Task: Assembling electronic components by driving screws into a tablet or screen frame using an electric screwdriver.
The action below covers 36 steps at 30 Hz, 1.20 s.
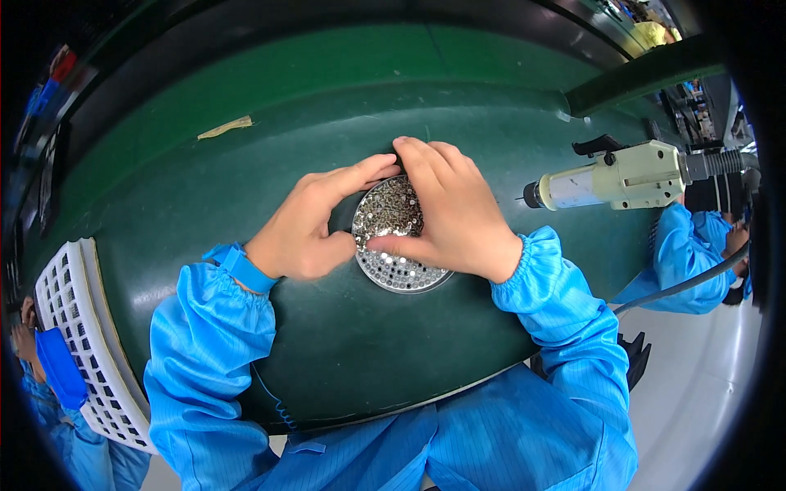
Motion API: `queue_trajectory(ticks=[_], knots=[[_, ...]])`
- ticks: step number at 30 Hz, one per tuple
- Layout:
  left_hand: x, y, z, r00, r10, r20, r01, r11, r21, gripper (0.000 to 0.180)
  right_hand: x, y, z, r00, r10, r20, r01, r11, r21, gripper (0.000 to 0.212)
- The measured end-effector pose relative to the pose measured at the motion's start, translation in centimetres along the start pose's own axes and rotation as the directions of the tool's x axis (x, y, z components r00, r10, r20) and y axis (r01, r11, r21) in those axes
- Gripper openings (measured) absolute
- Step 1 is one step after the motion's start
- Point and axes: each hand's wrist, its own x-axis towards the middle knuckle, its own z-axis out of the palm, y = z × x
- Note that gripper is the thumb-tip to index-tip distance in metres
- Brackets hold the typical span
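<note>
A round, clear-rimmed dish (403, 281) is on the green table between my hands. Small metal screws (391, 209) are heaped in its far part, while the near part shows a plate with rows of small round holes. My left hand (315, 219) curves about the dish's left side, thumb by the rim and fingers at the far edge. Over the right side lies my right hand (453, 204), its thumb stretched across the inside and its fingers bent round the far rim. The right palm hides part of the dish.
A pale-bodied electric screwdriver (610, 178) hangs at the right with a cable. At left stands a white perforated basket (78, 311) with a blue tray (61, 368). A yellowish strip (225, 128) lies on the far table. A blue coiled cord (278, 405) runs from my left wristband. Other people are at both sides.
</note>
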Motion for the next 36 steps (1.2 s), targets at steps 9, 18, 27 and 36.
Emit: queue_trajectory(ticks=[9,18,27,36], knots=[[-0.3,0.7,-0.2,0.995,-0.085,-0.048,0.068,0.957,-0.282,0.081,0.1,0.2,1.2,0.999,0.009,-0.042,-0.012,0.998,-0.064,0.094],[-0.1,0.8,0.1,0.992,-0.095,-0.08,0.067,0.951,-0.303,0.081,0.3,-0.9,0.8,0.999,-0.024,-0.024,0.022,0.998,-0.064,0.088],[-0.2,0.7,0.1,0.984,-0.172,-0.041,0.153,0.947,-0.283,0.088,0.2,-0.7,0.9,1.0,-0.022,-0.018,0.021,0.998,-0.06,0.088],[-0.2,0.3,-0.1,0.996,-0.066,-0.066,0.047,0.965,-0.256,0.08,-0.4,-0.5,-0.4,1.0,-0.004,0.019,0.005,0.999,-0.032,0.093]])
